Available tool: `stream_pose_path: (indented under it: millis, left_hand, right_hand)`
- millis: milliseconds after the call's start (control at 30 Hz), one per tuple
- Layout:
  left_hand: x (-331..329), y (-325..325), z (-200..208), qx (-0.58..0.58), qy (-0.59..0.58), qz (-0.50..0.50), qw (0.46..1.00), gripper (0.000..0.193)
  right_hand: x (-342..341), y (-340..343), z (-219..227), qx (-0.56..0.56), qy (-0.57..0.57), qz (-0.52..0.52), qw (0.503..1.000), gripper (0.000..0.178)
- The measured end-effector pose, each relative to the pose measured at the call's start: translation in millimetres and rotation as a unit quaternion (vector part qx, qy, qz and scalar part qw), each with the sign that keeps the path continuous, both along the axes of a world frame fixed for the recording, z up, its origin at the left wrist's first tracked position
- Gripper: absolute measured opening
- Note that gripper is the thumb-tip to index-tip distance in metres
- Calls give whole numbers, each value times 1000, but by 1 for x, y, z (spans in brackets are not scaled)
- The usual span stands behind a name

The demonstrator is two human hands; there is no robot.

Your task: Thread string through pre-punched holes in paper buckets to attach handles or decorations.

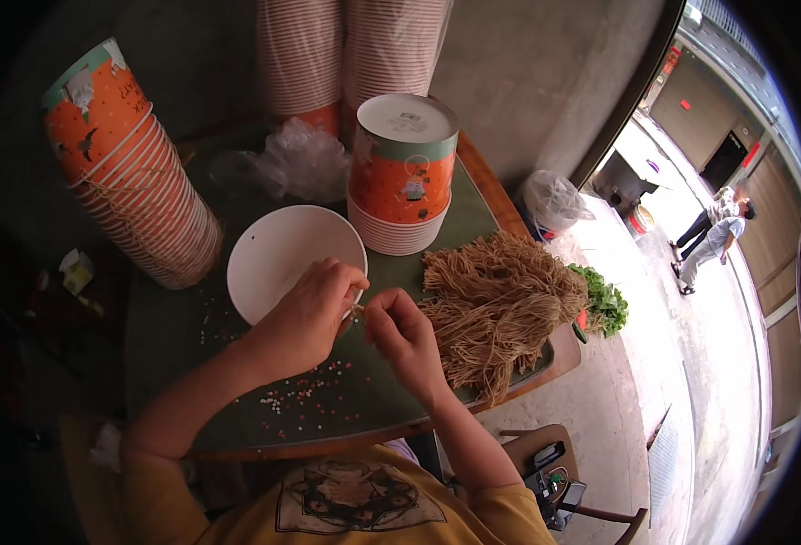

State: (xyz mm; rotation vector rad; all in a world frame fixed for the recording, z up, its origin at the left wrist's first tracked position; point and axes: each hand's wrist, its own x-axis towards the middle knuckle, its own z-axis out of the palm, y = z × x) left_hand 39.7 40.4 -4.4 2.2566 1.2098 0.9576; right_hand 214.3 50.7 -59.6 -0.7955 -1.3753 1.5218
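Note:
My left hand is closed in a pinch over the right rim of a white bowl. Close beside it, my right hand also pinches, fingertips turned toward the left hand. A tiny pale bit shows between the two hands, too small to name. Under the hands, small white and reddish bead-like pieces lie scattered on the green table top. To the right of my right hand rests a thick bundle of thin tan strands, partly on a tray.
A stack of orange paper buckets stands upside down behind the bowl; another stack leans at left. Crumpled clear plastic lies between. Leafy greens show past the bundle. A chair holds dark items. Two people are outside.

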Motion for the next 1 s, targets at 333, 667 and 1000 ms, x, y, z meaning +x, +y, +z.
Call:
stream_pose_path:
  millis: [333, 667, 1000]
  left_hand:
    - [2, -6, 2, 114, 123, 31, 985, 26]
    - [0, -4, 0, 83, 72, 22, 994, 28]
    - [6, -3, 0, 109, 59, 22, 992, 16]
  right_hand:
    - [-3, -11, -4, -51, 32, 24, 998, 20]
    - [-4, -16, -4, 1, 21, 0, 1000, 14]
    - [-15, -15, -4, 194, -219, -160, 943, 21]
